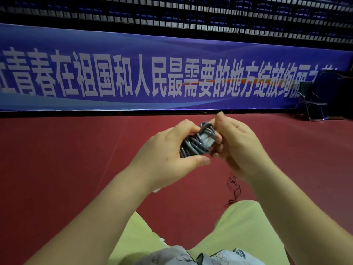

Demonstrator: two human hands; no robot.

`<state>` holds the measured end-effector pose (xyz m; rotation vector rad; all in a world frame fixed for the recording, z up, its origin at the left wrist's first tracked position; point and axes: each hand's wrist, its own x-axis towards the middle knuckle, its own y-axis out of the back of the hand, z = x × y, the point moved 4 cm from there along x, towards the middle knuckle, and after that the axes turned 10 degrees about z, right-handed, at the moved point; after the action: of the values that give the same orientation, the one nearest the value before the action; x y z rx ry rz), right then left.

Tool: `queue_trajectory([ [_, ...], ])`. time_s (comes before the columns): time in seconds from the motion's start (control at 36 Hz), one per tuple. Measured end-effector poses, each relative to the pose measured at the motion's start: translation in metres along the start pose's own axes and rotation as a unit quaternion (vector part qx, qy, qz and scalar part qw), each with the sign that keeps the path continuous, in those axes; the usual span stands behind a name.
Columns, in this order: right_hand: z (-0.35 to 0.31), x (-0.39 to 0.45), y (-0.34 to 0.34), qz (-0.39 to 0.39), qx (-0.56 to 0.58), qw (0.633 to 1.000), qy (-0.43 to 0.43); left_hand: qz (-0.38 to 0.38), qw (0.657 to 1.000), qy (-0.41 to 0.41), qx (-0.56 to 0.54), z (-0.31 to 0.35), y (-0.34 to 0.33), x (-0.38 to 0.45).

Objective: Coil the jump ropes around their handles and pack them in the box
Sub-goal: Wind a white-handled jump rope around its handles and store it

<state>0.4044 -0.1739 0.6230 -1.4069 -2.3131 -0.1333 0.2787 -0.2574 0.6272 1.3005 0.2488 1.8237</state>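
2 hands meet in front of the person's chest, above the red floor [76, 159], with 1 grey jump rope [196, 144] bundled between them. The left hand [162, 155] wraps its fingers and thumb around the coils, a closed grip that probably serves to keep the turns from springing loose off the pale handles [207, 140], which show only as a small light patch inside the winding. The right hand [238, 146] pinches the top loop of the rope near its thumb and forefinger, most likely tucking or tightening the last turn so that the bundle locks itself. Both hands hold the rope up close, where the work can be watched. No box appears in view, so packing seems not yet begun. A dark thread [234, 188] lies on the floor near the person's knee, and a folding chair [309, 100] stands by the blue banner [172, 73] at the far wall.
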Motion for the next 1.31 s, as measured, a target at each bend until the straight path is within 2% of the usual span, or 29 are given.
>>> queue_trajectory([
  [0.11,-0.006,0.003,0.005,-0.053,0.006,0.996,-0.066,-0.02,0.999,-0.007,0.029,0.003,0.005,0.006],
  [0.19,-0.007,0.009,0.007,-0.045,0.014,0.991,-0.122,-0.038,0.997,-0.023,0.056,0.008,0.004,0.01],
  [0.39,-0.009,0.02,0.008,-0.06,0.006,0.981,-0.186,-0.047,0.994,-0.048,0.083,0.009,0.003,0.015],
  [0.53,0.0,0.022,0.006,-0.047,0.078,0.972,-0.216,-0.07,0.994,-0.041,0.069,0.008,0.006,0.017],
  [0.67,0.001,0.025,0.0,0.012,0.175,0.966,-0.191,-0.082,0.996,0.016,-0.03,-0.001,0.006,0.019],
  [0.78,0.008,0.026,-0.005,0.004,0.21,0.961,-0.18,-0.093,0.981,0.069,-0.158,-0.014,0.002,0.016],
  [0.86,0.016,0.028,-0.004,-0.016,0.174,0.969,-0.176,-0.094,0.967,0.099,-0.215,-0.024,-0.003,0.013],
  [1.03,0.026,0.029,0.006,-0.081,0.059,0.97,-0.221,-0.112,0.961,0.11,-0.226,-0.033,-0.019,0.01],
  [1.17,0.029,0.034,0.016,-0.037,0.043,0.983,-0.174,-0.131,0.949,0.124,-0.26,-0.031,-0.033,0.016],
  [1.31,0.047,0.043,0.036,0.057,0.081,0.984,-0.146,-0.146,0.933,0.167,-0.285,-0.035,-0.059,0.03],
])
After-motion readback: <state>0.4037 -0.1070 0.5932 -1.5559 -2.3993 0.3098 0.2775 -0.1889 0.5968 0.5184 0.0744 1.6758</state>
